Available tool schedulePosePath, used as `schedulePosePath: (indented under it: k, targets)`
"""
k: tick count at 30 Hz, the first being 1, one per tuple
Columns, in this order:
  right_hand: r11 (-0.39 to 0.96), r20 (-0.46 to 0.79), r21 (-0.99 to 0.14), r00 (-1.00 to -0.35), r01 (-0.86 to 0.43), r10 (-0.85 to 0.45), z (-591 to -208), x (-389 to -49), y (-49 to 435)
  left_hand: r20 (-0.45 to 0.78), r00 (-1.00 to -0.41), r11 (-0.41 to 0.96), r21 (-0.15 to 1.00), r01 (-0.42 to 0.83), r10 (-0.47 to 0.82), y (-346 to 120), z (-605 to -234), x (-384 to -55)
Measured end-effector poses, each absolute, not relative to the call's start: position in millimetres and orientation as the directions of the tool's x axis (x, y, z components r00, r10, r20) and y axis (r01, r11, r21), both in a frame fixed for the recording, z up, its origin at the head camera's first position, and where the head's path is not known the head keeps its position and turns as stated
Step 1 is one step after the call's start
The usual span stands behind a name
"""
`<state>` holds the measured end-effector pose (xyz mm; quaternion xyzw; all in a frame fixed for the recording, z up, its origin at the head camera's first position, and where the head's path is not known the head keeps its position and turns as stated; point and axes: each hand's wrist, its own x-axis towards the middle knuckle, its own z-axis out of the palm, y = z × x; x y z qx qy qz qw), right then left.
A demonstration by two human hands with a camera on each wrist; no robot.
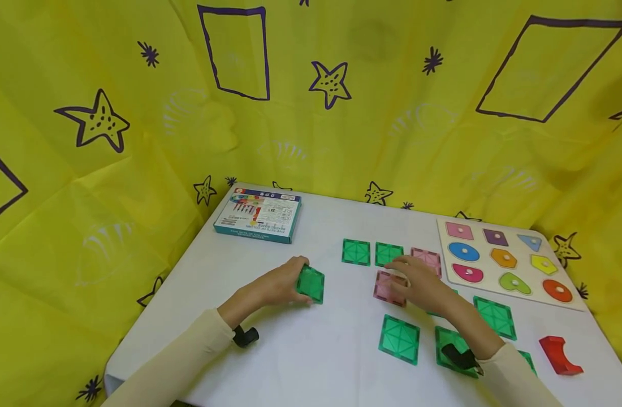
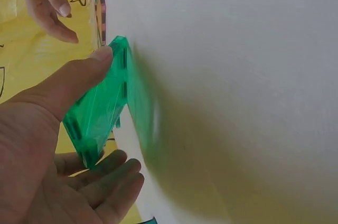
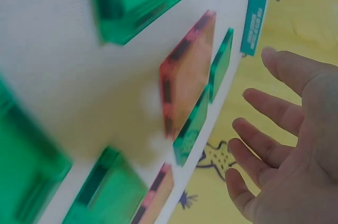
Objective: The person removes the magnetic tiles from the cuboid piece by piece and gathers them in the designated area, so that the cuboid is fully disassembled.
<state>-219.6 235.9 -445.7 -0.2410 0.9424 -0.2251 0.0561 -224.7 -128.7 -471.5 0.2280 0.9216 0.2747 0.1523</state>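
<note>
My left hand (image 1: 279, 284) pinches a translucent green square magnetic tile (image 1: 311, 285) by its edges. In the left wrist view that tile (image 2: 100, 108) stands tilted between thumb and fingers, with one corner close to the tabletop. Over on the right, my right hand (image 1: 422, 282) hovers above a pink magnetic tile (image 1: 383, 287), which it partly covers in the head view. From the right wrist, its fingers (image 3: 269, 102) are loosely spread with nothing between them. Two green tiles (image 1: 355, 252) and another pink tile (image 1: 427, 260) form a row behind.
More green tiles (image 1: 400, 339) lie near the right forearm, some partly hidden by it. A wooden shape puzzle board (image 1: 481, 271) occupies the right rear. A red arched block (image 1: 560, 355) is at the right, a flat box (image 1: 260, 215) at the back left. A yellow curtain (image 1: 290, 130) surrounds the table.
</note>
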Motion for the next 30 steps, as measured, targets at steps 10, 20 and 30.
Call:
schedulePosePath:
  k: [10,20,30]
  targets:
    - [0.815,-0.008,-0.447,-0.910,-0.369,-0.416,-444.2,-200.6,254.7,-0.093,-0.826,0.778,0.409,0.478,0.556,-128.1,-478.3,-227.5]
    - [0.814,0.003,-0.460,-0.917,-0.355,-0.399,-453.0,-194.8,257.6,-0.075,-0.814,0.780,0.349,0.520,0.576,-87.1,-489.4,-238.5]
    - [0.792,-0.004,-0.489,-0.907,-0.366,-0.421,-462.1,-190.2,254.1,-0.105,-0.824,0.786,0.389,0.481,0.556,-61.6,-494.1,-236.4]
